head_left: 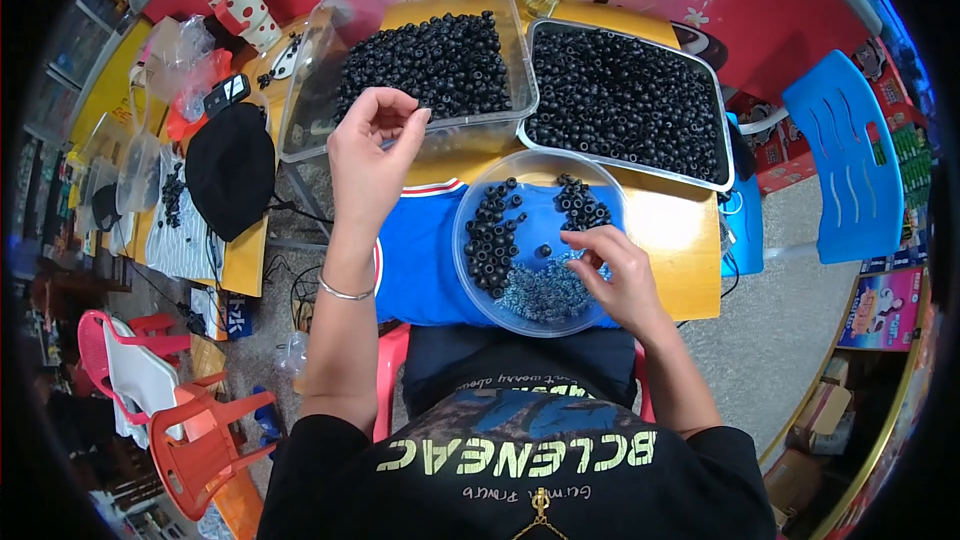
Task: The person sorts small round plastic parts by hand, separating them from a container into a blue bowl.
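My left hand is raised over the near rim of a large clear bin, its fingers curled and thumb close to the index finger. Anything between them is too small to make out. Small round black parts with holes fill much of that bin. Over a round clear bowl, my right hand has thumb and fingers drawn together; what they hold, if anything, is hidden. In the bowl lie black parts at the left, more at the far right, and a heap of tiny bluish-silver pieces nearest me.
A clear tray full of black parts stands beside the bin. Blue cloth lies under the bowl on the yellow table. Left, a side table holds a black cap and a phone. Blue chair at right.
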{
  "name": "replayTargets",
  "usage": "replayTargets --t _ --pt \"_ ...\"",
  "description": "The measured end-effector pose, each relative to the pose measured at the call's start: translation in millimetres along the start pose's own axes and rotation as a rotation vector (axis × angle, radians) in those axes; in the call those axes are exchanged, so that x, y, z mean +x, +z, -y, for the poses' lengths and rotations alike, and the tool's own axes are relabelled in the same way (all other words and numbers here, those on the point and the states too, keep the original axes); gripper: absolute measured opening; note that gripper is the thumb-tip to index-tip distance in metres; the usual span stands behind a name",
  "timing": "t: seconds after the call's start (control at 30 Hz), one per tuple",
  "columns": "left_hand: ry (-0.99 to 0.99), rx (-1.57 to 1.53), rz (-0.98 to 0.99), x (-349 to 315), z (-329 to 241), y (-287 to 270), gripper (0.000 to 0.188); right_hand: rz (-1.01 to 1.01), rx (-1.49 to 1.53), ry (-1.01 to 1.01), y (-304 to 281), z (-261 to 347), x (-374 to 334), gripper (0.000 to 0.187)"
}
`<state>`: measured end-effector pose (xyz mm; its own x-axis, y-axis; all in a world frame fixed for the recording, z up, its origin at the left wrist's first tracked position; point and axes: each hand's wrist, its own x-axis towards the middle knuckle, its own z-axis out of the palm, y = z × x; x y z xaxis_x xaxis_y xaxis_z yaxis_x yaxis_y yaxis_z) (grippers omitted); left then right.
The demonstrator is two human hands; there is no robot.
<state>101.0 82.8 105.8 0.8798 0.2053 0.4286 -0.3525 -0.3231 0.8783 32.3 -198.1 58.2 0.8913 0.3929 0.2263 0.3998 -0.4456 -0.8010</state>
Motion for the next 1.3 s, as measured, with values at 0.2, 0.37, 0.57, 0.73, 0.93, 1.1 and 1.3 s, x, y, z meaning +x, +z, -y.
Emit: replayTargets --t 0.2,0.37,0.57,0.73,0.93,1.1,1.3 --pt "0.103 0.294 -0.105 -3 16 -8 0.006 0.006 -0.076 0.049 1 -9 2 0.022" --pt "0.315 0.403 -0.084 -16 1 6 0.004 0.015 -0.172 0.034 2 -15 7 0.015" --pt "0.34 0.422 0.438 -67 18 53 0.012 0.087 -0.318 -0.024 13 -19 15 0.011" --pt "0.334 0.585 0.568 -81 41 74 0.021 0.195 -0.373 0.007 16 -10 16 0.006" --pt "0.323 0.696 0.625 -82 57 81 0.018 0.137 -0.411 -0.052 20 -8 18 0.004" --pt "0.302 0.683 0.615 -81 57 85 0.016 0.18 -0.466 -0.082 28 -10 20 0.003" --pt "0.285 0.645 0.606 -81 60 85 0.015 0.211 -0.495 -0.133 51 -6 29 0.006"
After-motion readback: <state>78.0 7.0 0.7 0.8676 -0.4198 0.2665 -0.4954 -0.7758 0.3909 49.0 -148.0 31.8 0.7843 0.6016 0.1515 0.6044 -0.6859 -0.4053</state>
